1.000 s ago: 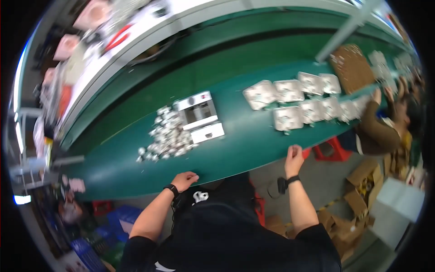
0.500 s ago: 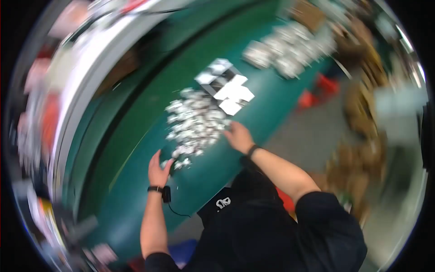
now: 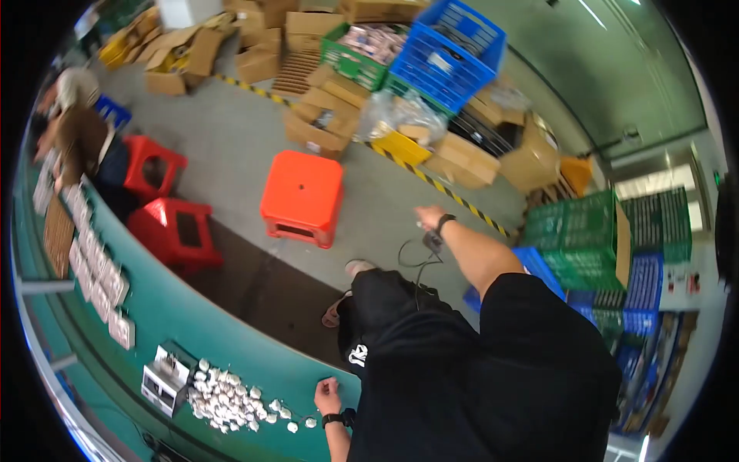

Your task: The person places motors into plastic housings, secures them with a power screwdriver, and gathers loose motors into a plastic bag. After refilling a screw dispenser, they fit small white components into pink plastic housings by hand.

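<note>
My left hand (image 3: 328,394) rests at the near edge of the green table (image 3: 231,339), its fingers curled in; what they hold, if anything, is hidden. Beside it lies a heap of small white pieces (image 3: 225,396), with a few strays toward my hand. A grey-and-white box-shaped device (image 3: 165,379) stands at the heap's left. My right hand (image 3: 431,216) is out over the floor, away from the table, fingers drawn together around something pale, too small to make out. A dark cabled box (image 3: 433,242) hangs by that wrist.
White packs (image 3: 98,277) line the table's far left, where another person (image 3: 81,138) sits. Red stools (image 3: 302,192) stand on the floor. Behind are cardboard boxes (image 3: 323,119), a blue crate (image 3: 446,58) and a yellow-black floor stripe (image 3: 431,181). Green crates (image 3: 573,239) are stacked at right.
My view and body have turned right, from the table toward the floor and crates. My right hand has left the heap and swung out over the floor; my left hand's fingers have curled.
</note>
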`<state>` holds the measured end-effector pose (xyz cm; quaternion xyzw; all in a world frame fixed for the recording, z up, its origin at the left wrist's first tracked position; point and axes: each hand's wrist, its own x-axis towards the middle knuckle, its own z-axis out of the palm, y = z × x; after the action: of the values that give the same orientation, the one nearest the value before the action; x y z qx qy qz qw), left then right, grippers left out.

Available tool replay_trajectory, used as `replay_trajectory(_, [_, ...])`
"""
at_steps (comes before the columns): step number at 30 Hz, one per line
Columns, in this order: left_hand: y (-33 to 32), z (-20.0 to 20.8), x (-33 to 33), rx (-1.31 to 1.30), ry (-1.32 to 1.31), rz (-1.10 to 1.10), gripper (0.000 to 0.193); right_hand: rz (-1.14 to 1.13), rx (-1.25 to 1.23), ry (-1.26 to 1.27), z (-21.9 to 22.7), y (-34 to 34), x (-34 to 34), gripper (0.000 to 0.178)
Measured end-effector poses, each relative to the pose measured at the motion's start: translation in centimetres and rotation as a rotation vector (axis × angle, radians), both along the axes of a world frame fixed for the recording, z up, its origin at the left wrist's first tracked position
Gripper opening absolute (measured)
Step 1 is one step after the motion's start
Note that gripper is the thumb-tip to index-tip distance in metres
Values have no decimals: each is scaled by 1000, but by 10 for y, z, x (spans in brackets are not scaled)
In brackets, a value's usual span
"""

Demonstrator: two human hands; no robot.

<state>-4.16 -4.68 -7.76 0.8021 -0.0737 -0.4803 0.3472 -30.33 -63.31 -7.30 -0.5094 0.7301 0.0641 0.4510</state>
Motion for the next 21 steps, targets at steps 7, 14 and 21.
replay_trajectory(7, [-14,1,-28,351,-352,-15,44,-1,183,210,-28,69,-249,52])
replay_trajectory(14, [-84,-18,-82,1144,-917,72,76,301,39,-76,-9,-3,-259,44])
replay_trajectory(21, [-115,-35,-73,1431,-538,-291,109,-243,-47,-278,-3,-63,-342,30])
